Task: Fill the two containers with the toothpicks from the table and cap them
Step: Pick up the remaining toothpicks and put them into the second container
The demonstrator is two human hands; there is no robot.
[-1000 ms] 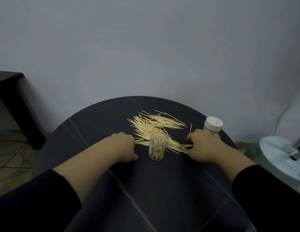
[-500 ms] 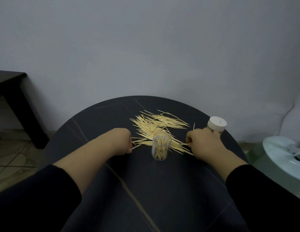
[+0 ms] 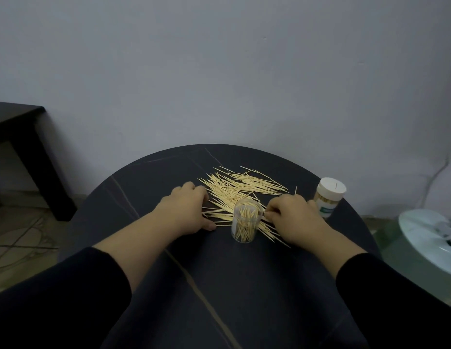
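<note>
Round dark table with thin tan veins, against a plain grey wall. Dark side table off at 10 o'clock, patterned floor below it. White round appliance on the floor at 3 o'clock.

Toothpicks lie scattered mid-table. Open clear container stands upright at the pile's 6 o'clock edge, partly filled. Capped container, white lid, sits at 2 o'clock of it near the table rim.

Left hand is at 9 o'clock of the open container, fingers bent down onto the pile's edge; cannot tell if it holds any. Right hand is at 3 o'clock, fingers curled, tips pinching toothpicks just beside the container rim.

Versus half a second ago: the left hand has moved from a fist near the container up to the pile's 9 o'clock side. The right hand has moved closer to the open container. The capped container now shows more of its body.
</note>
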